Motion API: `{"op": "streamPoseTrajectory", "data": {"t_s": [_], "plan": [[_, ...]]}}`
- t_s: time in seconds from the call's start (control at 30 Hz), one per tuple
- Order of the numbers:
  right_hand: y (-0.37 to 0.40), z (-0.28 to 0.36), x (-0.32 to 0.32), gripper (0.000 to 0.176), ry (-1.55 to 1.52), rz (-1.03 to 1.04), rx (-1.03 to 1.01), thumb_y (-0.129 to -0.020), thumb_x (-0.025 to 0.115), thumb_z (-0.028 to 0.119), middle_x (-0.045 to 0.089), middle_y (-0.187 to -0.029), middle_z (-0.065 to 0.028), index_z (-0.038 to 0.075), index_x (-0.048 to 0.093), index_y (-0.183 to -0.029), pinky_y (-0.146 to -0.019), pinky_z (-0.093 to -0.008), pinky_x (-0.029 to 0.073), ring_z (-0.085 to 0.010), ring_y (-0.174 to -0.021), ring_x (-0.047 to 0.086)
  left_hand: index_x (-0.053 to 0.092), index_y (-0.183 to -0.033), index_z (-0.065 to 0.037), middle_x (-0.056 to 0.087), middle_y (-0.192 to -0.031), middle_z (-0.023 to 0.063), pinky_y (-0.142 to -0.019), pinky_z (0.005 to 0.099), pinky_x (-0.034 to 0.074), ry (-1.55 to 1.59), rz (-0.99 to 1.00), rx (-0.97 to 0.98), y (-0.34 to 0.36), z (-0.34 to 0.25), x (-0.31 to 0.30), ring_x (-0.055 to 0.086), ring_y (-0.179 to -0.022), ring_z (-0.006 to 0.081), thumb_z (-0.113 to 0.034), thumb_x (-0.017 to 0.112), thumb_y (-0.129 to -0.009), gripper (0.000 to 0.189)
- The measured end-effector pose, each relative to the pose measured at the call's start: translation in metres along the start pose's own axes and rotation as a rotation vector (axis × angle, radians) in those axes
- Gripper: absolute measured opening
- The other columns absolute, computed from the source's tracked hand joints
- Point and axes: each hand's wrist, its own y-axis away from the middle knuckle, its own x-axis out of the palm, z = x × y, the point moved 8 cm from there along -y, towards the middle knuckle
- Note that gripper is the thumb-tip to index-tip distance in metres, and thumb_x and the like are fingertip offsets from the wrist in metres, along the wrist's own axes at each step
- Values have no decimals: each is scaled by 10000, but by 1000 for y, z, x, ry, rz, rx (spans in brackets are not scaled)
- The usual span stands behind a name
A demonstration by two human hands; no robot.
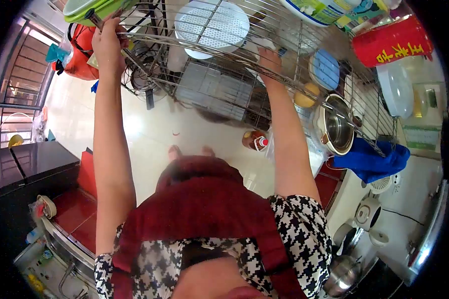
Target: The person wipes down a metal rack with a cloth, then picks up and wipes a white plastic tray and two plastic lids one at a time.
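Note:
A wire shelf rack (204, 42) stands in front of me, with a white perforated basket (212, 25) seen through its upper wires. My left hand (109, 42) is wrapped round the rack's corner post at the upper left, its fingers closed. Seen through the wires, my right hand (269, 59) reaches in below the top shelf and touches something white, perhaps a cloth. Its fingers are partly hidden, so its grip is unclear.
Right of my right arm are a blue-lidded container (325, 70), a pot (338, 124) and a blue cloth (371, 160). A bottle with a red cap (255, 140) stands on the floor. An orange bag (82, 52) hangs at the upper left. Dark counters (32, 167) line the left.

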Motion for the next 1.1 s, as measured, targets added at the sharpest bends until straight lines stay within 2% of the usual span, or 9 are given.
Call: {"op": "streamPoseTrajectory", "data": {"t_s": [0.13, 0.27, 0.33, 0.73, 0.8, 0.93, 1.0, 1.07, 1.1], "plan": [[21, -35, -11, 181, -353, -204, -259, -760, 515, 98, 586, -952, -176, 33, 594, -910, -765, -436, 474, -365, -857, 585, 570, -1023, -13, 491, -637, 7, -450, 229, 325, 12, 33, 0, -1, 4, -2, 423, -502, 84, -183, 539, -792, 288], [24, -75, -8, 209, -11, 42, 76, -790, 533, 237, 624, -862, -136, 96, 656, -883, -721, -412, 484, -302, -851, 598, 570, -1033, -13, 487, -634, 8, -450, 231, 327, 13, 29, -13, -3, 7, -4, 417, -494, 84, -183, 539, -788, 300], [19, -90, -2, 177, 225, 418, 256, -759, 546, 210, 634, -858, -123, 98, 673, -811, -704, -413, 484, -273, -800, 612, 570, -1035, -13, 485, -634, 10, -449, 231, 327, 15, 41, 0, -3, 3, -1, 415, -490, 85, -181, 538, -787, 301], [23, -74, 37, 129, 324, -19, 294, -749, 521, 162, 613, -775, -128, 82, 622, -760, -719, -389, 426, -285, -754, 589, 569, -1017, 19, 471, -618, 1, -435, 214, 301, 34, 42, 11, -2, 2, 1, 392, -487, 72, -159, 524, -797, 287], [22, -55, 41, 135, -37, -289, 150, -766, 520, 160, 610, -829, -158, 61, 611, -757, -724, -409, 443, -306, -792, 587, 563, -1030, 14, 460, -613, -2, -433, 214, 299, 18, -17, 11, 2, 0, 0, 394, -492, 73, -166, 520, -799, 296], [21, -23, 12, 121, -283, -127, 262, -764, 539, 105, 601, -873, -184, 37, 608, -836, -738, -417, 459, -334, -832, 583, 556, -1047, 12, 453, -609, -3, -430, 218, 301, 2, 22, 31, -5, 4, -5, 394, -484, 76, -175, 513, -804, 309], [25, -24, -2, 246, -674, -299, 17, -740, 566, 34, 595, -878, -200, 22, 571, -986, -745, -413, 469, -359, -867, 575, 552, -1057, 12, 450, -613, -2, -427, 224, 302, -25, 25, -6, -7, 8, -7, 389, -476, 79, -182, 510, -808, 318], [34, -56, 10, 353, -891, -226, 246, -720, 605, 8, 599, -897, -158, 32, 528, -1063, -783, -412, 472, -326, -873, 583, 555, -1037, 9, 459, -623, 6, -426, 229, 304, -17, 48, 6, -6, 5, -3, 388, -474, 81, -189, 509, -811, 304], [54, -61, 5, 331, -1470, -117, 506, -765, 583, 95, 601, -966, -125, 29, 532, -1086, -800, -389, 473, -279, -898, 587, 557, -1030, 8, 461, -619, 7, -424, 229, 303, 1, 63, 3, -9, 7, -3, 389, -475, 82, -189, 508, -812, 298]]}}
